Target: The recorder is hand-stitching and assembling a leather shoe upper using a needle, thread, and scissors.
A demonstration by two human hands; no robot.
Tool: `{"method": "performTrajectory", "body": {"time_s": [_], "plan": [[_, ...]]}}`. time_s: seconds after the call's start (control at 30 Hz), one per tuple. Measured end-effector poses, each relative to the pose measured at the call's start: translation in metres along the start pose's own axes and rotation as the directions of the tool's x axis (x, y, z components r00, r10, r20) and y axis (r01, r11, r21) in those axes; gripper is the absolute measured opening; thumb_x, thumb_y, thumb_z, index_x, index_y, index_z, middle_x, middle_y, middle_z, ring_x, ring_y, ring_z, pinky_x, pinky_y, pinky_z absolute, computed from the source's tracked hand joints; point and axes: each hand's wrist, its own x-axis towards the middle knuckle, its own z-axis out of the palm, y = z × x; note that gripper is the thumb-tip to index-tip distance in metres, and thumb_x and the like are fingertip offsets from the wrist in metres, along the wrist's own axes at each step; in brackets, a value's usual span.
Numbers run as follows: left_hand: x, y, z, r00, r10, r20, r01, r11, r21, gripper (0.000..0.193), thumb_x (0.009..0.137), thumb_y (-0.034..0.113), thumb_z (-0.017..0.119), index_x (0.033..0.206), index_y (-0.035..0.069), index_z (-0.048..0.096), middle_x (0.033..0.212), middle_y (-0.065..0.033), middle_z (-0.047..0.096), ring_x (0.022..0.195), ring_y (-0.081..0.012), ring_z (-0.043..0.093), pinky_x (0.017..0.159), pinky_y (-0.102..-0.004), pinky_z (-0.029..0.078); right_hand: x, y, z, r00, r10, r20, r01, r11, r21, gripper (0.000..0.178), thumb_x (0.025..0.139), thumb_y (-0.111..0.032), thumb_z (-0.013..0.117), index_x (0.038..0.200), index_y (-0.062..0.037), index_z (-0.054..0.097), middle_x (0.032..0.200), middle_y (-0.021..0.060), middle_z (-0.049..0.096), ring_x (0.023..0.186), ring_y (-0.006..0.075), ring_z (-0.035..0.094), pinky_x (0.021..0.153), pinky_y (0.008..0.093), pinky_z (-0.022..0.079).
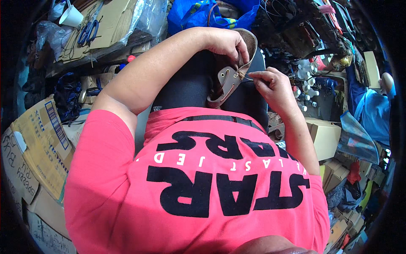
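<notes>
A brown leather lace-up shoe (229, 79) with metal eyelets and a leather lace lies across my lap, its open end angled to the far right. My left hand (228, 43) grips the far part of the shoe, its fingers curled over the edge by the lining. At the shoe's right side, my right hand (275, 86) is closed in a pinch close to the stitched edge. Something thin and dark shows between its fingertips and the leather, too small to name. Part of the shoe's sole is hidden behind my left hand.
Scissors (88, 33) with blue handles lie on stacked cardboard at far left, near a white cup (71, 17). A blue bag (182, 17) stands ahead. Several small bottles (305, 80) crowd the right side, above a cardboard box (324, 137). Another flattened box (38, 135) leans at left.
</notes>
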Motion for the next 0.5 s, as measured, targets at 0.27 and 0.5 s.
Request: {"method": "performTrajectory", "body": {"time_s": [0.27, 0.5], "plan": [[0.003, 0.002, 0.001, 1.0, -0.008, -0.004, 0.008, 0.999, 0.035, 0.03, 0.072, 0.006, 0.064, 0.102, 0.007, 0.07, 0.088, -0.0084, 0.062, 0.086, -0.0203, 0.057, 0.081, -0.0301, 0.044, 0.001, 0.0, 0.008, 1.0, -0.016, -0.021, 0.016, 0.999, -0.033, 0.02, 0.076, -0.009, 0.062, 0.093, -0.0064, 0.071, 0.074, 0.014, 0.058, 0.071, 0.0299, 0.06, 0.067, 0.0369, 0.049], [0.008, 0.001, 0.003, 1.0, 0.021, -0.004, -0.021, 0.999, 0.026, 0.022, 0.077, 0.013, 0.068, 0.098, 0.009, 0.071, 0.087, -0.0074, 0.058, 0.088, -0.0195, 0.054, 0.081, -0.031, 0.042, -0.006, 0.005, 0.024, 0.989, -0.064, -0.13, 0.044, 0.988, -0.149, 0.021, 0.076, -0.012, 0.064, 0.096, -0.0123, 0.07, 0.075, 0.013, 0.058, 0.073, 0.0326, 0.059, 0.069, 0.0406, 0.048]]}}
